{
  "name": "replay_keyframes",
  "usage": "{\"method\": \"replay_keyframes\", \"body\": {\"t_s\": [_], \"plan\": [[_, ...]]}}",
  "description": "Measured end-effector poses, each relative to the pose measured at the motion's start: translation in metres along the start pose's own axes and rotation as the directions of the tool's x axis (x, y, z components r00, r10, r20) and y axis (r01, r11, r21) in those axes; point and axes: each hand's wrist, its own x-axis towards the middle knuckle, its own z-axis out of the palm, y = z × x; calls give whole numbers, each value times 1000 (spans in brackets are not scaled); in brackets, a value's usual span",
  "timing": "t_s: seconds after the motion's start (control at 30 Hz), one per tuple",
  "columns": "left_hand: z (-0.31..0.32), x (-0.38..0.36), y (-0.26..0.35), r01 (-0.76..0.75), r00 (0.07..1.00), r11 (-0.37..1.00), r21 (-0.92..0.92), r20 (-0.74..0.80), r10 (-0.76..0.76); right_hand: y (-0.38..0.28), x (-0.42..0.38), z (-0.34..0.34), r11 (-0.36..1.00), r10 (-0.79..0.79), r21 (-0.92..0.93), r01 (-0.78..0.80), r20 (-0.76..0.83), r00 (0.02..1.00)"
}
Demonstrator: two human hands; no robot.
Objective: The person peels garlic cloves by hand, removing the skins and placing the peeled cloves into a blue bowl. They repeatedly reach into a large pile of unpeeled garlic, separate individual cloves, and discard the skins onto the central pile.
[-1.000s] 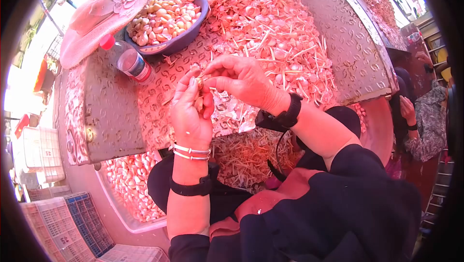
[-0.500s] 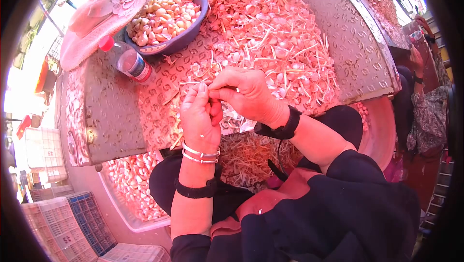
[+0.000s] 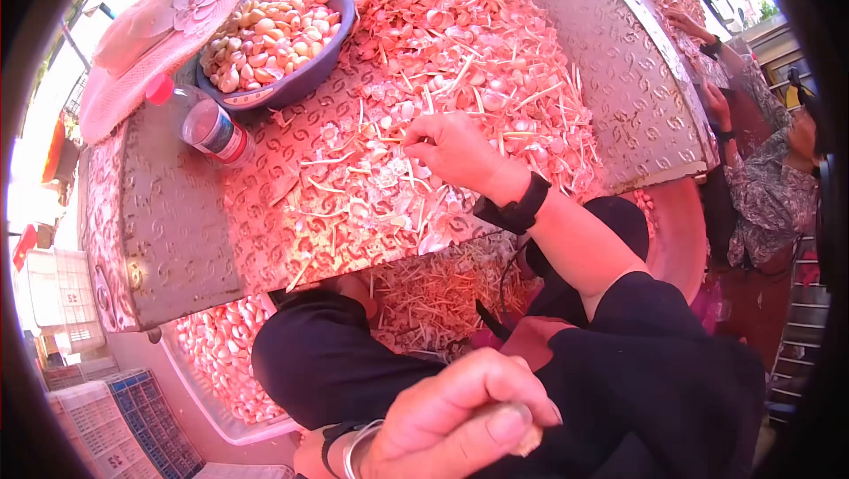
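Close to the camera at bottom centre, my left hand (image 3: 460, 417) is closed, thumb pressed to bent fingers over a small tan piece (image 3: 529, 440) that I cannot make out. Bangles circle that wrist. My right hand (image 3: 460, 156) is above the near part of a heap of garlic cloves, skins and stalks (image 3: 504, 81) on a patterned metal table (image 3: 177, 222). Its fingers are half curled, with a small gap between thumb and forefinger and nothing visible there. A dark band is on the right wrist.
On the table's left are a blue bowl of peeled garlic cloves (image 3: 345, 23), a plastic bottle (image 3: 217, 132) and a pink sunhat (image 3: 164, 32). Below stand a tub of garlic (image 3: 225, 364) and plastic crates (image 3: 115, 426). Another person (image 3: 769, 178) is at the far right.
My hands, together over the table before, have parted. The left has come down and back toward my body, while the right stays over the scraps with its fingers loosened.
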Motion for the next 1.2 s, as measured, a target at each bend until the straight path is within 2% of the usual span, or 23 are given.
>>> {"method": "replay_keyframes", "body": {"t_s": [0.03,0.07,0.1,0.17,0.2,0.27,0.37,0.5,0.53,0.6,0.63,0.67,0.7,0.73,0.77,0.8,0.83,0.9,1.03,1.1,1.17,1.2], "plan": [[-1,-5,-4,-70,973,997,-24,217,74,-1,7,1,1000,13,-22,-14,-39,999],[5,-3,-8,-160,935,986,-42,315,165,13,15,11,995,-70,-69,67,-47,996],[10,-2,-6,-164,931,985,-48,323,170,15,22,17,995,-70,-80,66,-49,996],[16,-2,-2,-276,919,961,21,300,257,16,31,28,943,-151,-287,169,83,985],[15,-1,-5,-275,917,961,11,304,259,15,34,33,941,-144,-295,163,85,986],[10,-1,-12,-317,886,948,-27,348,306,13,36,41,850,-159,-473,233,191,969],[15,-4,-19,-319,903,946,-56,285,322,17,43,46,823,-197,-477,308,269,943],[16,2,-11,-275,911,960,-53,304,278,0,42,36,790,-125,-532,306,348,929],[17,4,-9,-288,907,953,-90,292,302,2,40,37,792,-126,-529,306,348,929],[15,4,-11,-303,904,946,-120,278,325,8,35,36,813,-272,-510,279,90,958],[11,5,-15,-314,895,942,-116,294,334,11,35,31,811,-280,-510,286,91,956],[11,8,-14,-315,890,943,-111,309,334,13,33,24,953,-164,-257,160,5,986],[6,11,-9,-221,921,957,-185,282,267,14,31,16,999,-29,23,30,-44,999],[12,-3,11,90,995,994,-68,-44,-93,15,27,6,999,-29,27,30,-50,998],[-6,19,-3,-104,994,993,-58,-23,103,14,22,-4,965,86,250,-79,-19,996],[-19,34,-4,-160,978,979,-128,-155,139,11,20,-13,871,187,456,-184,39,982],[-36,46,-2,-159,953,968,-196,-288,98,8,17,-18,722,271,631,-282,118,955],[-82,64,-9,-237,876,961,-141,-460,149,0,13,-25,697,273,664,-272,105,956],[-122,75,-18,-283,776,947,-154,-617,131,-39,5,-31,748,156,638,-185,102,982],[-118,81,-17,-270,773,947,-177,-625,103,-54,0,-23,769,-92,639,-12,130,987],[-118,84,-17,-260,772,943,-207,-632,74,-67,0,-25,771,-125,636,-18,179,976],[-120,84,-16,-244,782,946,-213,-621,62,-66,6,-28,821,-69,571,-8,113,991]]}}
